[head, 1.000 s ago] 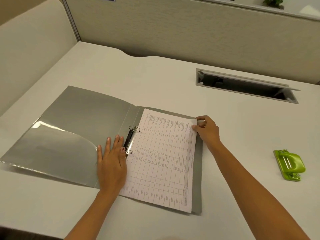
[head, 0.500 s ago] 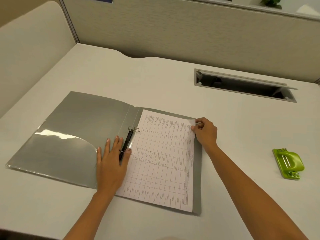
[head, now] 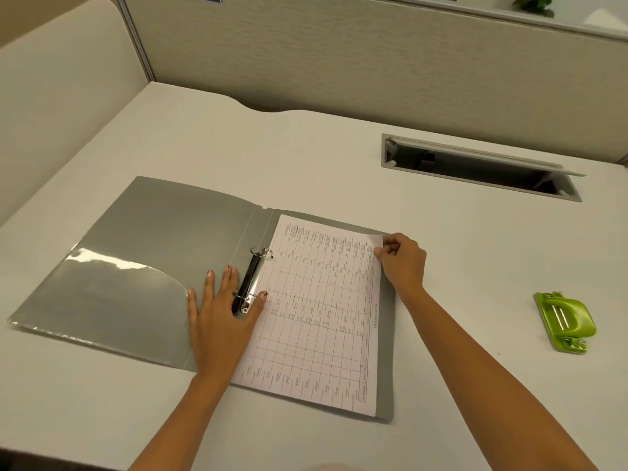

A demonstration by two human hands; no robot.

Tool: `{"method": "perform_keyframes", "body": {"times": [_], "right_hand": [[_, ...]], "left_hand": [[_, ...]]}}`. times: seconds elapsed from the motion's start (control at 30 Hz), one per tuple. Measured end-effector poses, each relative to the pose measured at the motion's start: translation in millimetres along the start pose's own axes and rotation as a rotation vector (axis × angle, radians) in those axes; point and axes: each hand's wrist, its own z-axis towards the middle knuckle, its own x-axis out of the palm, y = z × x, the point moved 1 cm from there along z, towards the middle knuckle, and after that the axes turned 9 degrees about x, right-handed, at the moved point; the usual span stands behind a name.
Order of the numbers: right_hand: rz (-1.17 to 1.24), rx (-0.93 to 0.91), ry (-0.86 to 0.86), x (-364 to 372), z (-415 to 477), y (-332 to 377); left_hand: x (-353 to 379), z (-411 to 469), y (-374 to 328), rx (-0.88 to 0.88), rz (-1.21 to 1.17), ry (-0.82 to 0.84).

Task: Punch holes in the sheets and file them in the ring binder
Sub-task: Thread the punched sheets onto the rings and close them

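**Grey binder [head: 176, 232] open on the desk [head: 306, 158], one printed sheet [head: 316, 311] lying in it**

The binder lies flat and wide open towards the near left of the pale desk, its covers spread to either side. The sheet, ruled into a table of small print, lies on the right cover with its long left edge up against the rings [head: 249, 282], a black strip with two metal loops set along the spine. From where I stand I cannot tell whether the loops pass through the paper.

The left hand [head: 221, 317] lies flat on the left cover just beside the rings, fingers straight and spread, grasping nothing. Its thumb [head: 261, 295] reaches across the lower loop and touches the sheet's edge. The right hand [head: 404, 260] is at the sheet's far right corner, with fingers curled and the corner pinched between thumb and fingertips; that corner curls up a little off the cover.

A clear plastic pocket [head: 112, 294] covers the lower part of the left cover and catches the light.

Well apart to the right, near the desk's edge, sits a green hole punch [head: 564, 321] with nobody touching it. Further back on the desk a long cable slot [head: 475, 168] stands with its lid tipped open. Beige partition panels [head: 339, 56] close off the desk at the back and on the left, and the leaves of a plant [head: 535, 3] show above the back panel.
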Motion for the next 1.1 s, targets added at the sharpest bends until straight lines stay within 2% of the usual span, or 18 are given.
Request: {"method": "perform_keyframes", "body": {"times": [0.63,0.8,0.93,1.03,1.1], "right_hand": [[0.002,-0.015,-0.015,2.7,0.2,-1.5],[-0.002,-0.019,-0.024,2.1,1.2,-1.9],[0.035,0.006,-0.122,4.3,-6.3,2.0],[-0.008,-0.188,-0.175,9.1,-34.0,11.8],[-0.015,-0.336,-0.103,18.2,-60.6,22.6]], "left_hand": [[9.6,3.2,10.7,-0.014,0.054,0.031],[9.3,1.7,11.3,0.034,0.032,0.050],[0.6,3.2,4.6,-0.004,-0.033,0.048],[-6.6,9.8,-4.2,-0.125,-0.144,-0.009],[-9.4,17.8,-12.4,-0.222,-0.287,-0.063]]}}
